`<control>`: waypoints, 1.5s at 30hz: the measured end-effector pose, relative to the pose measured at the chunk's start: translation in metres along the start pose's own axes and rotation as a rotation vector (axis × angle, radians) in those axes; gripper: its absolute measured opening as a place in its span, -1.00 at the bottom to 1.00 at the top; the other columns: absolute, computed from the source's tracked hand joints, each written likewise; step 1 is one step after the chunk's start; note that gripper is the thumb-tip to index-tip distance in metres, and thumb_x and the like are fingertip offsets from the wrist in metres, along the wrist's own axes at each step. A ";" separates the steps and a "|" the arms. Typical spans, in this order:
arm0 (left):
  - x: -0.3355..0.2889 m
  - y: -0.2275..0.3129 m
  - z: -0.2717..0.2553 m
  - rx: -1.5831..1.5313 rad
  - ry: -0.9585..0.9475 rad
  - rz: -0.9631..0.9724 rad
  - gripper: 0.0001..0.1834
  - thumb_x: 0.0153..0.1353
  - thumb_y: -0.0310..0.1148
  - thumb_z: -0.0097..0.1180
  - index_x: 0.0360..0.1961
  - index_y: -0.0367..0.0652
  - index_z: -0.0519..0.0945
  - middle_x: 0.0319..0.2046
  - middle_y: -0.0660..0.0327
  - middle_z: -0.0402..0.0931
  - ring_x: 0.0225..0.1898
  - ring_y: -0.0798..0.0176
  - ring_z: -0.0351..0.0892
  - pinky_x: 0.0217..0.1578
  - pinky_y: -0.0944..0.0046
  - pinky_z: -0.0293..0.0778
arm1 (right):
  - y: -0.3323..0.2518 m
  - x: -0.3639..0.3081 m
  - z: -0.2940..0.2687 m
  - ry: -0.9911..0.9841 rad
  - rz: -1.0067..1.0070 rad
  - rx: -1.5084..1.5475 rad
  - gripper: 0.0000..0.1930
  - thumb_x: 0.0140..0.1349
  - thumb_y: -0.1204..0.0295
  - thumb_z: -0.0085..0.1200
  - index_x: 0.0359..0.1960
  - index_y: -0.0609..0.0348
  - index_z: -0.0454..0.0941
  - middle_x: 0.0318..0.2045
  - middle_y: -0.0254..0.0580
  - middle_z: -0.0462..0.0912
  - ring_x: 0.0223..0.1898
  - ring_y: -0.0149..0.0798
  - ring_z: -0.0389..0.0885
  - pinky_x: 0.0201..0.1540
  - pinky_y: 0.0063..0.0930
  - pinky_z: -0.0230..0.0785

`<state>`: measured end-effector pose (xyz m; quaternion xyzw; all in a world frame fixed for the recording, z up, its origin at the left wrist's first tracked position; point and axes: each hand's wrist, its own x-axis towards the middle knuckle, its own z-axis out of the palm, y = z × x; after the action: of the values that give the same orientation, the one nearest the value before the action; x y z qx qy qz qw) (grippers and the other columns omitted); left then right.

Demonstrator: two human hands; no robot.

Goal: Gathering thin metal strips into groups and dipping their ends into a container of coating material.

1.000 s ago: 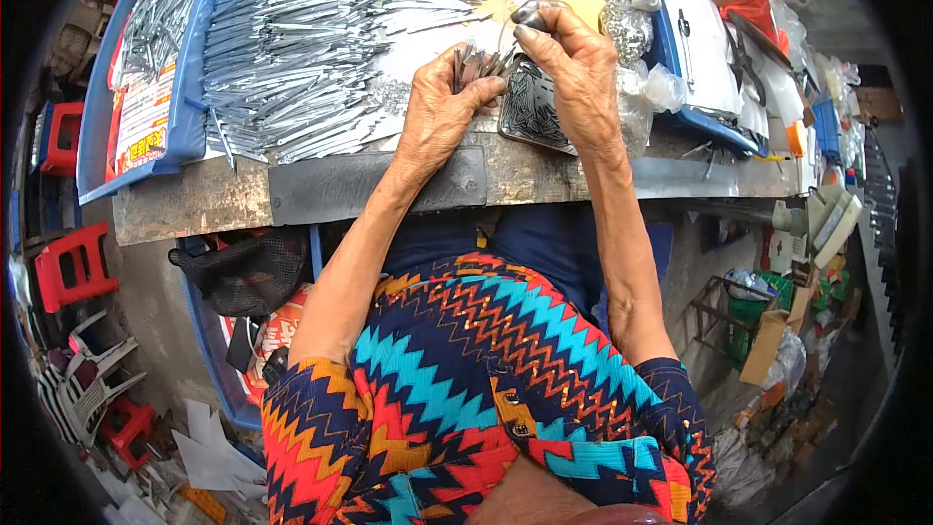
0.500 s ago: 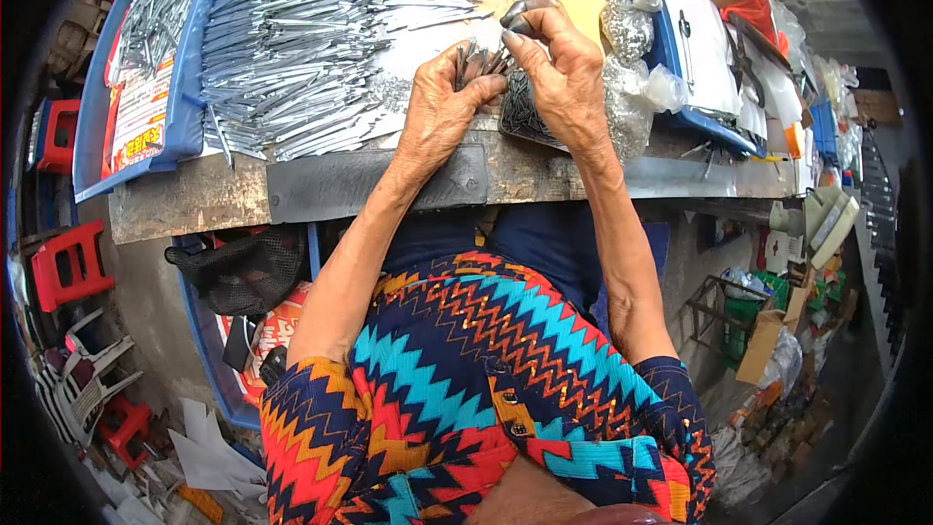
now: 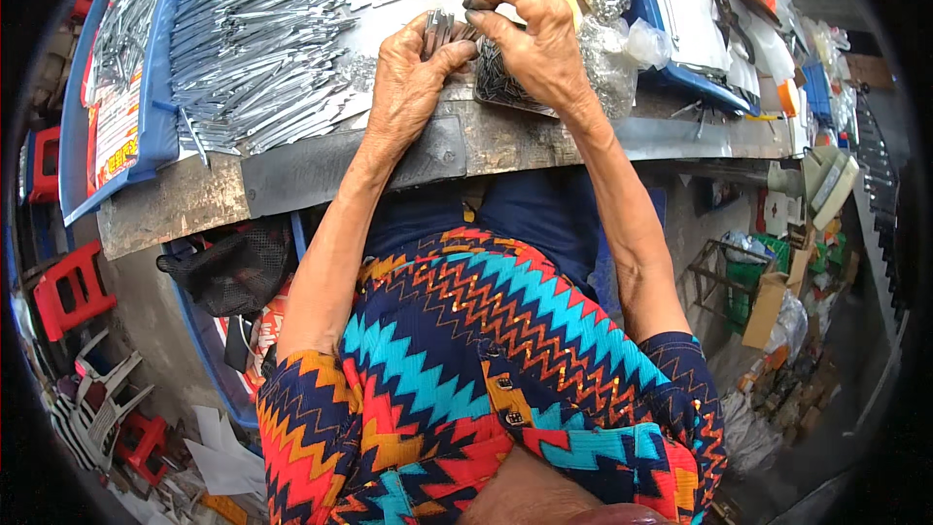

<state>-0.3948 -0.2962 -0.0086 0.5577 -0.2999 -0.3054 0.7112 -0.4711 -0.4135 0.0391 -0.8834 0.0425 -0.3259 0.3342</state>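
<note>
My left hand (image 3: 403, 78) is closed around a small bunch of thin grey metal pieces (image 3: 440, 31), which stick up between thumb and fingers. Beside it on the right, my right hand (image 3: 535, 39) has its thumb and fingertips pressed together, darkened at the tips. Whatever they pinch is too small or hidden to make out. Under the right hand sits a shallow container of small dark pin-like parts (image 3: 498, 78), partly covered by that hand. Long metal strips (image 3: 282, 49) lie in thick rows across the bench to the left of both hands.
A blue tray (image 3: 163, 87) with more strips stands at the far left. Clear plastic bags of small parts (image 3: 604, 0) lie right of my hands, beside another blue tray (image 3: 714, 87). The worn bench edge (image 3: 180, 199) runs in front of me. A red stool (image 3: 73, 294) stands lower left.
The whole view has shifted, so bench and hands appear farther left and higher. Both hands keep nearly the same place over the bench, and the left still grips the metal pieces.
</note>
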 end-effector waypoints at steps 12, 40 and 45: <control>-0.002 -0.007 -0.002 -0.011 0.005 -0.033 -0.85 0.06 -0.45 0.12 -0.34 -0.28 0.51 -0.55 0.31 0.51 -0.52 0.50 0.45 -0.46 0.49 0.39 | 0.004 0.017 -0.016 -0.275 -0.043 0.087 -0.92 -0.12 0.54 0.01 -0.55 0.31 0.47 -0.60 -0.07 0.49 -0.45 -0.16 0.49 -0.33 -0.35 0.30; -0.002 -0.004 -0.003 -0.051 0.037 -0.030 -0.84 0.07 -0.47 0.13 -0.34 -0.33 0.49 -0.50 0.18 0.55 -0.50 0.44 0.50 -0.43 0.48 0.43 | 0.016 -0.040 -0.043 -0.103 0.264 -0.159 -0.86 0.03 0.46 0.01 -0.44 0.31 0.48 -0.48 0.00 0.47 -0.42 -0.10 0.47 -0.31 -0.32 0.30; -0.002 -0.006 -0.002 -0.089 0.041 -0.010 -0.85 0.09 -0.48 0.11 -0.34 -0.34 0.49 -0.49 0.17 0.56 -0.48 0.43 0.51 -0.41 0.48 0.43 | 0.023 -0.064 -0.038 -0.188 0.336 -0.312 -0.84 0.02 0.46 -0.05 -0.42 0.31 0.49 -0.43 0.08 0.45 -0.34 0.06 0.47 -0.23 -0.19 0.30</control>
<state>-0.3949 -0.2941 -0.0148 0.5330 -0.2687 -0.3107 0.7397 -0.5412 -0.4335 0.0113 -0.9312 0.2076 -0.1716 0.2457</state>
